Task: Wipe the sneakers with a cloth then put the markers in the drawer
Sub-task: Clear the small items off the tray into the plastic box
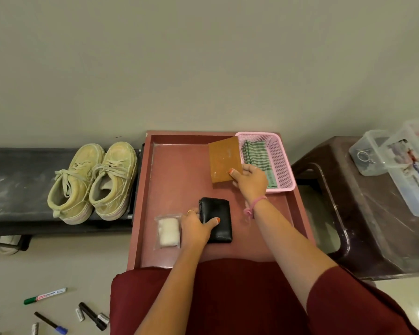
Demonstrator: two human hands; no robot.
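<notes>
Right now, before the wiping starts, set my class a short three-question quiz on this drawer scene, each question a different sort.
1. True or false: the sneakers sit inside the drawer.
2. Which hand grips the black wallet? A) left hand B) right hand
3. Fill in: the green checked cloth lies in the pink ____.

Key: 1. False, they stand on the bench. 2. A; the right holds the brown card. 3. basket.

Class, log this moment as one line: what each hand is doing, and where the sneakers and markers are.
left hand: on wallet | right hand: holds brown card | sneakers: bench, unwiped | markers: floor
</notes>
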